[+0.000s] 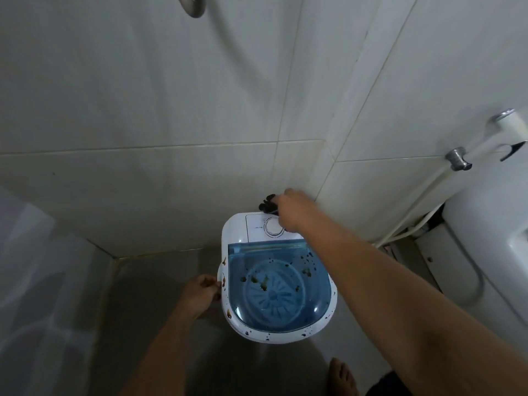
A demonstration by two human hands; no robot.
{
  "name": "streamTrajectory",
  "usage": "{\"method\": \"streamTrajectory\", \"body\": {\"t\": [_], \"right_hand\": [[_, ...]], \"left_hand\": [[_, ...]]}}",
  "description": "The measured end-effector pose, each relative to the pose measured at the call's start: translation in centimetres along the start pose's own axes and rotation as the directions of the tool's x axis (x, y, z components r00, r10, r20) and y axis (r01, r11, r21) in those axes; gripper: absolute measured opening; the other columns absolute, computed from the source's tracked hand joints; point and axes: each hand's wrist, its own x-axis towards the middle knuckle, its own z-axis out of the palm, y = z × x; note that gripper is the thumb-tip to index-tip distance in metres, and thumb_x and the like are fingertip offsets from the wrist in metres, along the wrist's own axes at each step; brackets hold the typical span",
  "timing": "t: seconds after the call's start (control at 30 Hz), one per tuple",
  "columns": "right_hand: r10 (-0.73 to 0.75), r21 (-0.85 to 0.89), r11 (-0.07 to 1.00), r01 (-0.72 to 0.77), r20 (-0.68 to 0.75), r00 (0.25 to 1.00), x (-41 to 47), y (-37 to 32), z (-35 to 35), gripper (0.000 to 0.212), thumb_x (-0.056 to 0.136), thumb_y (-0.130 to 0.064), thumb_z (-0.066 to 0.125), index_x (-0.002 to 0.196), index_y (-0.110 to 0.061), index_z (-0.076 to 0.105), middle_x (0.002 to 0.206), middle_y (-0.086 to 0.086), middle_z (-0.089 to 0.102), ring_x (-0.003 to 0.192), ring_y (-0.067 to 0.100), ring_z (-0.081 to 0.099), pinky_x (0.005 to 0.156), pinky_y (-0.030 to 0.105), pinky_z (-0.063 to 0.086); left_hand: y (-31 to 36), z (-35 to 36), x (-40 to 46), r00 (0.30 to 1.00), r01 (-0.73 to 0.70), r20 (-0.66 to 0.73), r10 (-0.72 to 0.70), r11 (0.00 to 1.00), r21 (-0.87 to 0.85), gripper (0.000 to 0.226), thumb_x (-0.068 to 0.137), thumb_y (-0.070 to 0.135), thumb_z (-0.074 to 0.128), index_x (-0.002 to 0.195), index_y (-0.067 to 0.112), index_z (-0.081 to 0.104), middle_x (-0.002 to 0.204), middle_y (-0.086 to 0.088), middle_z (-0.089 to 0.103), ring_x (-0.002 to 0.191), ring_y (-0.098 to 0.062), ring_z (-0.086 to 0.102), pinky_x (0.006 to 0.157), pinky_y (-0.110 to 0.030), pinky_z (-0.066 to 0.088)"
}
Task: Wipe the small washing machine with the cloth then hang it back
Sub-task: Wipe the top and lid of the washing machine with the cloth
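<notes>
While the left hand [200, 292] closes its fingers on the washing machine [275, 284] rim, the nearer right hand [290, 210] grips the dark cloth [267, 203] behind the stained lid [277, 284].

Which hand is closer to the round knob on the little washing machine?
The right hand. It is over the round knob at the back of the washing machine, partly covering it. The left hand is at the machine's left side rim, apart from the knob.
</notes>
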Motion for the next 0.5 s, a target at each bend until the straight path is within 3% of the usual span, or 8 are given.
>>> {"method": "streamTrajectory", "body": {"t": [0.13,0.2,0.3,0.37,0.5], "right_hand": [[0.094,0.079,0.994,-0.08,-0.181,0.979,-5.6,1.0,4.0,0.065,0.09,-0.009,0.058,0.151,-0.021,0.041,0.15,0.016,0.036,0.129,0.038,0.042,0.097,0.051,0.051],[0.066,0.055,0.997,-0.056,-0.195,0.979,-8.6,0.8,6.3,0.075,0.089,-0.008,0.059,0.157,-0.019,0.03,0.152,0.019,0.033,0.13,0.037,0.041,0.096,0.05,0.053],[0.021,0.011,1.0,-0.019,-0.214,0.977,-9.9,2.0,7.6,0.074,0.091,-0.011,0.059,0.159,-0.021,0.029,0.149,0.017,0.036,0.127,0.036,0.043,0.096,0.048,0.051],[0.096,0.02,0.995,-0.094,-0.22,0.971,-8.2,3.4,6.8,0.072,0.091,-0.011,0.058,0.157,-0.023,0.033,0.146,0.016,0.039,0.123,0.036,0.045,0.096,0.049,0.049],[0.288,0.2,0.947,-0.251,-0.186,0.939,-5.8,4.2,5.8,0.07,0.092,-0.01,0.057,0.156,-0.025,0.035,0.142,0.015,0.04,0.12,0.035,0.045,0.092,0.049,0.053]], "left_hand": [[-0.1,0.1,0.0,1.0,0.011,0.005,-0.011,1.0,-0.03,0.016,0.095,0.009,0.065,0.11,0.003,0.064,0.109,-0.018,0.072,0.09,-0.027,0.069,0.087,-0.048,0.057],[-0.2,0.2,-0.1,1.0,0.004,-0.001,-0.004,0.999,-0.033,0.018,0.095,0.009,0.065,0.111,0.002,0.064,0.109,-0.019,0.072,0.09,-0.027,0.068,0.086,-0.046,0.056],[-0.1,0.2,-0.2,1.0,-0.001,-0.009,0.001,0.999,-0.05,0.022,0.095,0.006,0.065,0.115,-0.002,0.063,0.112,-0.021,0.071,0.092,-0.029,0.067,0.081,-0.041,0.056],[0.0,0.2,-0.4,1.0,0.022,0.006,-0.022,0.998,-0.058,0.022,0.095,0.008,0.065,0.115,0.002,0.063,0.113,-0.019,0.072,0.092,-0.027,0.068,0.077,-0.04,0.056],[0.3,0.3,-0.8,0.999,0.035,0.012,-0.034,0.997,-0.063,0.015,0.096,0.008,0.063,0.111,0.006,0.062,0.111,-0.017,0.07,0.084,-0.021,0.066,0.066,-0.035,0.055]]}}
